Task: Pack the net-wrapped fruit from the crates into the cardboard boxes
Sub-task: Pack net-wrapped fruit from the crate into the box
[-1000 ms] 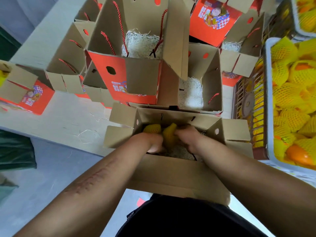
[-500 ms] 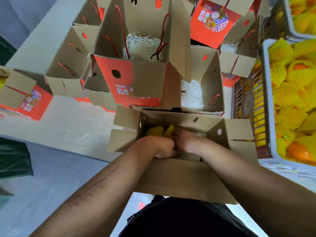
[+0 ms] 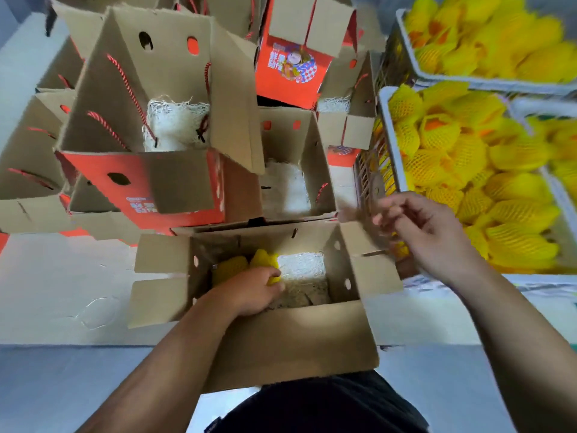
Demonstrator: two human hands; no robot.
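Near open box (image 3: 281, 339) is the reference. Left hand (image 3: 249, 292) is inside it at the left, fingers curled onto a yellow net-wrapped fruit (image 3: 263, 260); a second wrapped fruit (image 3: 229, 270) sits just left of that one. White shredded padding (image 3: 301, 265) shows at the box's right. Right hand (image 3: 427, 232) is above the box's right flap, fingers loosely curled, holding nothing, near the white crate (image 3: 395, 145) full of netted fruit (image 3: 468, 157).

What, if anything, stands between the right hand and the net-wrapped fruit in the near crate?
Nothing visible. The right hand is in the air beside the white crate, empty, and the net-wrapped fruit lies uncovered in the crate's open top. Only the crate's near rim lies between, below hand height.
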